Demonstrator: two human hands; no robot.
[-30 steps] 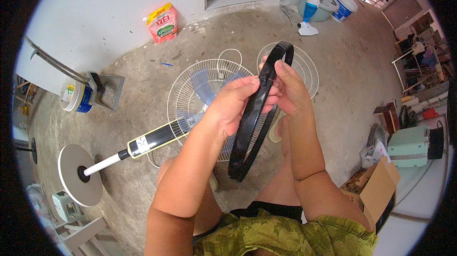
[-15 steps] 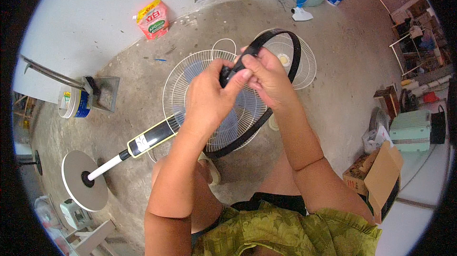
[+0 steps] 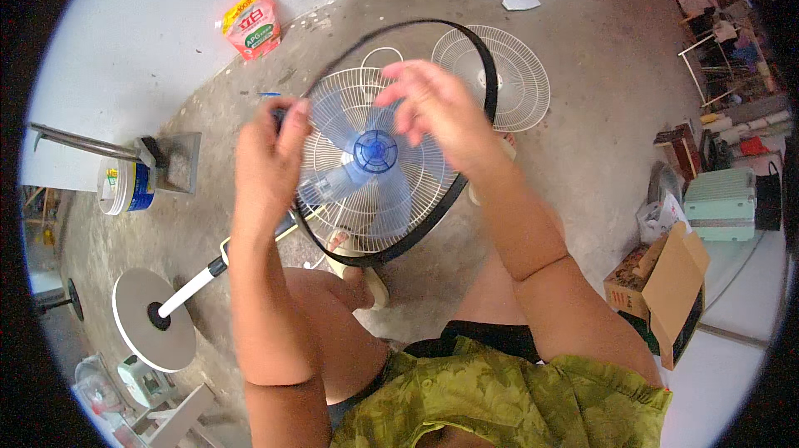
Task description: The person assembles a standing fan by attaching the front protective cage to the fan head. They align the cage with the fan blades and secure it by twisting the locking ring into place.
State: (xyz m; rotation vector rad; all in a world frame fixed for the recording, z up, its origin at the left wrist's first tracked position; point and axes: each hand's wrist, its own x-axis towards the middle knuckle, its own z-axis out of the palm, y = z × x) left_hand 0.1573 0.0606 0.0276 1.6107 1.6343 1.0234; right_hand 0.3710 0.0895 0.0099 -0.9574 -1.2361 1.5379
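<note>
A thin black ring [image 3: 491,73], like the rim hoop of a fan guard, hangs around and over a floor fan. My left hand [image 3: 270,144] is closed on its left side, where a dark piece shows by the thumb. My right hand [image 3: 437,119], somewhat blurred, hovers over the fan with fingers apart and nothing in them. Below the hands are the blue fan blades [image 3: 379,152] in front of a white wire guard [image 3: 333,90]. The fan lies tilted, its white pole [image 3: 190,291] running to a round base [image 3: 133,315] at the left.
Another white wire guard [image 3: 528,102] rests on the concrete floor at the right. A red detergent pouch [image 3: 252,25] leans by the wall. An open cardboard box [image 3: 666,281] and a pale green case [image 3: 720,206] stand at the right, a white bucket [image 3: 129,186] at the left.
My hands have moved apart; the right has let go of the black ring. The ring has opened out into a wide loop around the fan, with my left hand still on it.
</note>
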